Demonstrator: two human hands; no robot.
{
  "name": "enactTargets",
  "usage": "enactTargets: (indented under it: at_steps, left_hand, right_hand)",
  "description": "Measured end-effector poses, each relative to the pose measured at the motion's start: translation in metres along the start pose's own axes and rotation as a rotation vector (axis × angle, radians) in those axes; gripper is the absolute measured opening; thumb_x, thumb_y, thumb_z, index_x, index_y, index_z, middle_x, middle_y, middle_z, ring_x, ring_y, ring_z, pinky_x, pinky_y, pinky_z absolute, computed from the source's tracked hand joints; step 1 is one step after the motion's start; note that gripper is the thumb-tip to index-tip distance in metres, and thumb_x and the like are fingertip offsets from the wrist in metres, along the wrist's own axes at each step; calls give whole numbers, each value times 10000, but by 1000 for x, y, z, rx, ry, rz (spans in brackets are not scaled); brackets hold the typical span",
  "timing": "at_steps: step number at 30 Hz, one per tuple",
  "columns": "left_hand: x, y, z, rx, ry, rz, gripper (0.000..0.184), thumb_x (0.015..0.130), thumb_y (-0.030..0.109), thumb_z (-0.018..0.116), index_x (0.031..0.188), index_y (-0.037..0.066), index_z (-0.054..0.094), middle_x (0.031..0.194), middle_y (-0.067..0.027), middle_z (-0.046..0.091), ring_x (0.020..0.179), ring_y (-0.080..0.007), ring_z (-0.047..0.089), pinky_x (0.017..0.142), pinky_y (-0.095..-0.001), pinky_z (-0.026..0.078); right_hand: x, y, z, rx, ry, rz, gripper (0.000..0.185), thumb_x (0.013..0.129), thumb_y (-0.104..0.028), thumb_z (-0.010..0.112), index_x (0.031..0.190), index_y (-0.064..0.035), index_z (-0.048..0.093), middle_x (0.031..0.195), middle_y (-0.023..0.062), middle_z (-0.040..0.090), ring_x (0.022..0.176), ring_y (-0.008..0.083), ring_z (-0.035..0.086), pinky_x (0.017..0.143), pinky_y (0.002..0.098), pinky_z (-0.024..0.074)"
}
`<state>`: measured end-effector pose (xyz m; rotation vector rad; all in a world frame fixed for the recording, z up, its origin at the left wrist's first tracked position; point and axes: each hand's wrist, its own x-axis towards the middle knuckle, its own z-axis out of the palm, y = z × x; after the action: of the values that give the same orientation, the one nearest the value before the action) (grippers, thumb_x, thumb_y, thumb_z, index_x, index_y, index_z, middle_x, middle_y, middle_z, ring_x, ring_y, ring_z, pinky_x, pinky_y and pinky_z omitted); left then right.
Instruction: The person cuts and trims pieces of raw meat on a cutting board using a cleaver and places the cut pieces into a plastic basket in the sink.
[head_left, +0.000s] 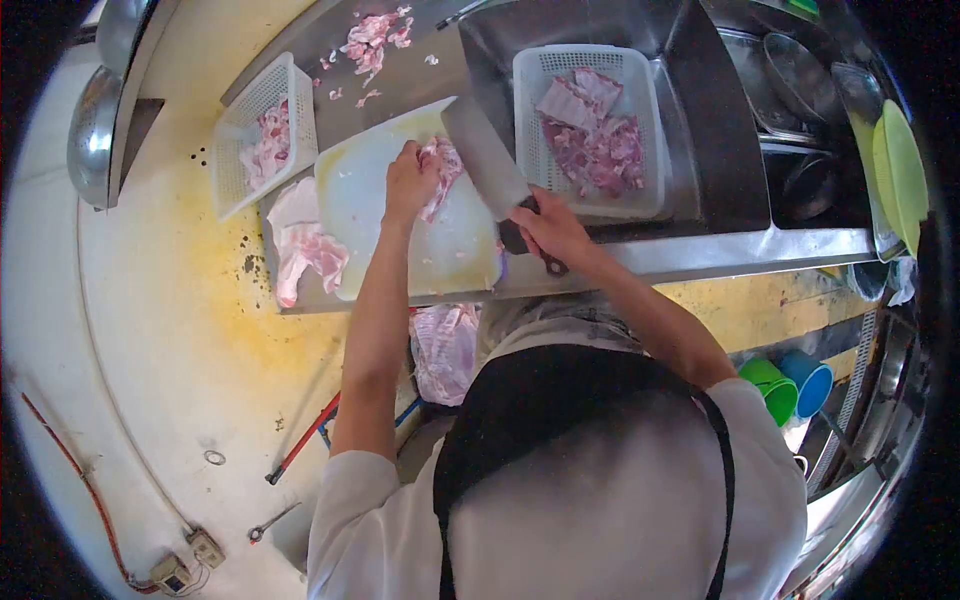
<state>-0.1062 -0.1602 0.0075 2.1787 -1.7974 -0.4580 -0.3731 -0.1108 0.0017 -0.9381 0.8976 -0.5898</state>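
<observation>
My right hand (555, 228) is wrapped round the dark handle of a cleaver (487, 155), whose broad blade slants up and left over the right side of the white cutting board (375, 245). My left hand (411, 183) is closed on a piece of raw meat (443, 175) lying on the board, close to the blade's left side. Whether the edge touches the meat I cannot tell. Left of the board lies a larger cut of raw meat with pale skin (305, 245).
A white basket (522, 130) in the sink holds ribs and meat pieces. Another white basket (228, 150) with scraps tilts at the left. Meat trimmings (372, 40) lie on the steel counter behind the board. More meat (445, 350) is below the counter's front edge (680, 256).
</observation>
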Motion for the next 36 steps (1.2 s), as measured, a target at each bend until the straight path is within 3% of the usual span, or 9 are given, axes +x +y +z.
enactTargets:
  at_steps: [6, 12, 14, 16, 21, 27, 30, 33, 36]
  left_hand:
    - [-22, 18, 2, -157, 58, -62, 194, 887, 174, 528, 944, -11, 533, 821, -223, 676, 722, -377, 677, 687, -458, 514]
    - [-36, 25, 0, -547, 68, -153, 122, 915, 60, 442, 952, -3, 540, 699, -97, 609, 560, -128, 580, 533, -313, 477]
    - [-32, 0, 2, -812, 33, -250, 134, 918, 76, 445, 960, 4, 550, 701, -63, 596, 565, -112, 557, 528, -293, 458]
    - [-38, -21, -5, -896, 38, -299, 144, 920, 90, 450, 969, 12, 561, 708, -38, 585, 571, -99, 534, 526, -276, 441]
    - [-50, -32, -16, -841, 88, -268, 145, 918, 114, 468, 971, 29, 573, 724, -17, 572, 601, -85, 518, 532, -257, 422]
    - [-61, -30, -20, -838, 62, -303, 171, 916, 127, 467, 1012, 41, 579, 784, -30, 619, 636, -103, 576, 559, -254, 465]
    - [-65, -34, -19, -898, 64, -272, 172, 913, 133, 464, 1008, 51, 581, 815, -38, 638, 665, -111, 602, 579, -256, 491]
    - [-71, -35, -31, -981, 114, -320, 165, 910, 126, 464, 1007, 53, 575, 819, -49, 640, 664, -117, 615, 584, -260, 506]
    - [-81, -52, -44, -1001, 175, -311, 156, 908, 107, 467, 1003, 36, 569, 770, -54, 627, 623, -116, 601, 565, -255, 503]
  right_hand:
    - [89, 18, 16, -105, -37, -62, 245, 937, -206, 628, 1076, -21, 547, 652, 14, 523, 463, 111, 511, 447, 292, 423]
    - [38, 9, 16, -68, -164, 39, 270, 961, -251, 588, 1082, -11, 566, 614, 23, 530, 457, 115, 512, 441, 292, 417]
    - [16, 55, 10, -211, -187, 107, 325, 961, -269, 575, 1145, -1, 561, 585, 27, 528, 448, 116, 514, 436, 298, 413]
    - [-40, 8, -8, -248, -276, 303, 358, 950, -271, 582, 1175, 7, 553, 580, 24, 524, 448, 117, 505, 442, 309, 414]
    - [-14, 25, 3, -326, -112, -29, 388, 934, -266, 612, 1198, 10, 551, 613, 43, 556, 466, 123, 517, 456, 315, 425]
    - [61, 6, 62, -310, -33, -44, 396, 928, -257, 643, 1173, 38, 545, 687, 82, 592, 505, 163, 569, 499, 353, 475]
    - [69, 25, 78, -376, -50, -31, 502, 912, -281, 591, 1303, 21, 502, 1037, 256, 660, 972, 382, 655, 877, 473, 495]
    - [19, 63, 78, -472, -69, -57, 511, 914, -286, 593, 1303, 28, 488, 1018, 256, 659, 929, 386, 662, 847, 467, 505]
    - [-39, 25, 59, -330, -240, 207, 504, 916, -275, 596, 1284, 52, 488, 935, 250, 640, 776, 332, 670, 732, 450, 516]
